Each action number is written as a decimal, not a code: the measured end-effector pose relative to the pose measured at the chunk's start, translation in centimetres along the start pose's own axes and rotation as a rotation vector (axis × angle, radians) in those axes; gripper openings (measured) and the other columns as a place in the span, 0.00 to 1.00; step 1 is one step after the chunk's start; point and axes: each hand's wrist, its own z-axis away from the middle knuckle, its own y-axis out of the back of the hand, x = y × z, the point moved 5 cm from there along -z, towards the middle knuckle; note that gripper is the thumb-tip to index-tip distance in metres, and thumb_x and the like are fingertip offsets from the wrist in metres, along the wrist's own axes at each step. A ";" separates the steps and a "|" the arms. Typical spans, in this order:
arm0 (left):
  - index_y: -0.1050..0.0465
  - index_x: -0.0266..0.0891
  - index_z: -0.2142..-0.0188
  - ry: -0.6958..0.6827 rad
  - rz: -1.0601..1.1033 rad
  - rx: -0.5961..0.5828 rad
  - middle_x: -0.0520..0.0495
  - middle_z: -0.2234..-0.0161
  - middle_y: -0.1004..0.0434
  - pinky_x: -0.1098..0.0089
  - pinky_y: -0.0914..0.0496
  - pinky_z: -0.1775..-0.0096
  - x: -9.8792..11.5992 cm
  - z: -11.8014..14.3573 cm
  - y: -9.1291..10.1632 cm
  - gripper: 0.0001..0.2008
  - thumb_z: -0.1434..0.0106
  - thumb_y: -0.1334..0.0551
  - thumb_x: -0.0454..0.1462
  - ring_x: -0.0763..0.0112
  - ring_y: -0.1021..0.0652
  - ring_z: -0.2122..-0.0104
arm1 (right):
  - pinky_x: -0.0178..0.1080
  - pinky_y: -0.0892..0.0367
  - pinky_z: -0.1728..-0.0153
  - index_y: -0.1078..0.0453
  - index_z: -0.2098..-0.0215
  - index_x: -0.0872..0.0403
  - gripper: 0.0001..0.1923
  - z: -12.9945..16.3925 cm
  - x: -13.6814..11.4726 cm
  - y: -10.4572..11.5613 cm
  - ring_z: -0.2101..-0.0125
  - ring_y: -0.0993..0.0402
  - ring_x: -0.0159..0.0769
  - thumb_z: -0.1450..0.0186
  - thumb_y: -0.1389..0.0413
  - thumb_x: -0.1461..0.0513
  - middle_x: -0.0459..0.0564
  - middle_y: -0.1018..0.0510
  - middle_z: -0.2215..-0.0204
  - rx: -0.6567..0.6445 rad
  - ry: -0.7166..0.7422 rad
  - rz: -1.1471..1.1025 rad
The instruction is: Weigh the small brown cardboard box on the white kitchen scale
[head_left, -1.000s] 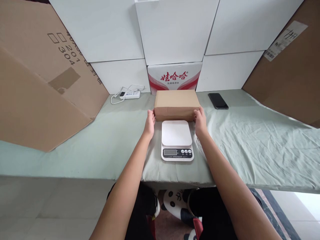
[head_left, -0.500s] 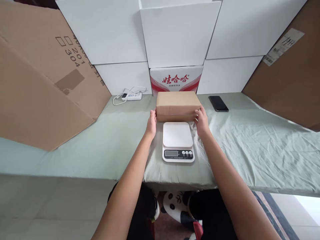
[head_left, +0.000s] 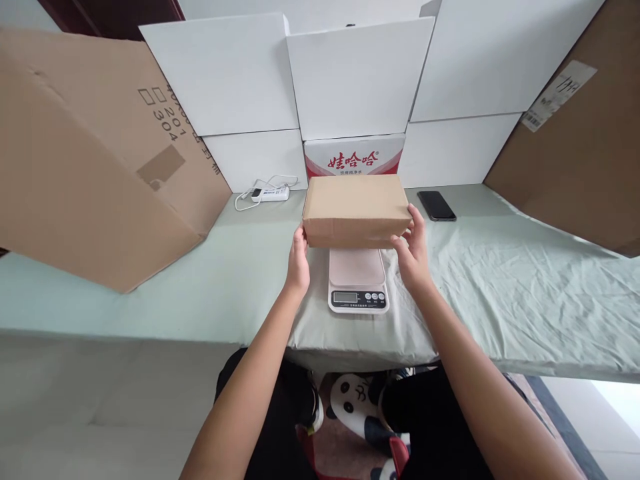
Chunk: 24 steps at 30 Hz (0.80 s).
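A closed brown cardboard box [head_left: 355,210] hangs in the air above the back half of a white kitchen scale [head_left: 358,283]. My left hand [head_left: 299,260] presses its left end and my right hand [head_left: 413,250] grips its right end. The scale sits on the pale green cloth of the table [head_left: 225,287], its display and buttons facing me. The box hides the rear part of the scale's platform.
A black phone [head_left: 437,205] lies to the right of the box, a white power strip [head_left: 271,194] with cable at the back left. A red-and-white carton [head_left: 353,157] and white panels stand behind. Large brown cardboard sheets [head_left: 90,173] lean at both sides.
The box rested on the cloth behind the scale before. Both hands have lifted it and brought it toward me, over the scale.
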 end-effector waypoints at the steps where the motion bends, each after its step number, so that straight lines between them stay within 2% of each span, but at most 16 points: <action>1: 0.34 0.50 0.25 -0.003 0.001 -0.001 0.45 0.20 0.38 0.54 0.45 0.21 0.2 1.1 0.2 0.46 0.27 0.56 0.71 0.53 0.42 0.19 | 0.64 0.26 0.35 0.44 0.23 0.36 0.40 1.0 -0.4 0.3 0.32 0.29 0.55 0.30 0.40 0.46 0.55 0.37 0.24 -0.001 -0.001 -0.002; 5: 0.37 0.50 0.23 0.011 0.011 0.009 0.43 0.18 0.42 0.54 0.46 0.20 -0.1 5.3 0.8 0.48 0.29 0.57 0.72 0.54 0.42 0.18 | 0.64 0.24 0.36 0.47 0.22 0.32 0.38 4.3 -1.0 1.4 0.30 0.31 0.54 0.27 0.42 0.45 0.53 0.39 0.23 -0.005 -0.044 0.006; 8: 0.38 0.50 0.22 0.016 0.011 0.014 0.43 0.17 0.45 0.54 0.46 0.20 -0.7 7.2 0.7 0.48 0.28 0.57 0.72 0.54 0.42 0.18 | 0.64 0.24 0.36 0.44 0.23 0.32 0.37 5.3 -1.2 2.1 0.28 0.33 0.55 0.27 0.41 0.45 0.52 0.41 0.22 -0.018 -0.040 0.017; 16: 0.37 0.51 0.23 0.041 0.026 -0.043 0.42 0.18 0.44 0.53 0.44 0.21 -0.9 7.7 -0.1 0.47 0.29 0.55 0.72 0.52 0.41 0.19 | 0.69 0.28 0.34 0.43 0.25 0.32 0.35 5.7 -0.5 3.5 0.32 0.30 0.56 0.28 0.41 0.46 0.53 0.32 0.28 -0.005 -0.099 0.023; 24: 0.36 0.51 0.23 0.040 -0.012 -0.032 0.43 0.18 0.43 0.54 0.44 0.21 -0.6 8.0 -0.1 0.46 0.28 0.56 0.71 0.53 0.40 0.19 | 0.66 0.26 0.38 0.41 0.26 0.32 0.34 6.4 -0.6 3.8 0.37 0.26 0.54 0.28 0.41 0.46 0.53 0.29 0.33 0.001 -0.124 0.028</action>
